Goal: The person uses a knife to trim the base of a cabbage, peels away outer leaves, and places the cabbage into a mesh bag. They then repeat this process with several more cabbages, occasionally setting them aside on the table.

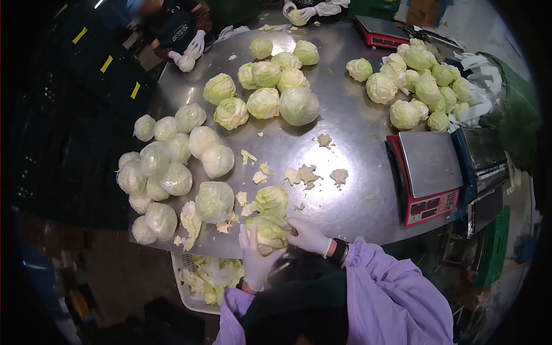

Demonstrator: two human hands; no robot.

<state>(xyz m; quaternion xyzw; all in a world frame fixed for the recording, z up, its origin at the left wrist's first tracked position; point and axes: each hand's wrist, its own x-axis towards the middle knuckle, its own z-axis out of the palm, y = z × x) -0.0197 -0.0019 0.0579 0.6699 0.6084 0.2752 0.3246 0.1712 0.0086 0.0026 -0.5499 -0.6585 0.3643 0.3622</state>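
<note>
Standing far off to the left of the hands are dark crates (69,115) with yellow tags (106,63). Closer in, also to the left, wrapped cabbages (154,159) sit in a bunch on the shiny table (356,207). Past them, a co-worker (178,35) in white gloves holds a round, pale thing (186,63). Below the table edge, just left of the left hand, a white basket (177,282) has loose leaves (215,276) in it. One big wrapped cabbage (214,202) sits near that hand, with torn bits of leaf (190,225) beside it. Far ahead of the hands is a group of bare cabbages (264,102).

The left hand (257,259), in a white glove, holds the near side of a green cabbage (268,234), fingers spread on it. This cabbage is on the table between both hands. The right hand (310,237), gloved too, is curled by its right side; I cannot tell if it grips something. Brown leaf scraps (339,176) lie ahead of it. Farther right and ahead are a cabbage pile (426,89) and a red scale (431,161). A green crate (493,253) is far right.
</note>
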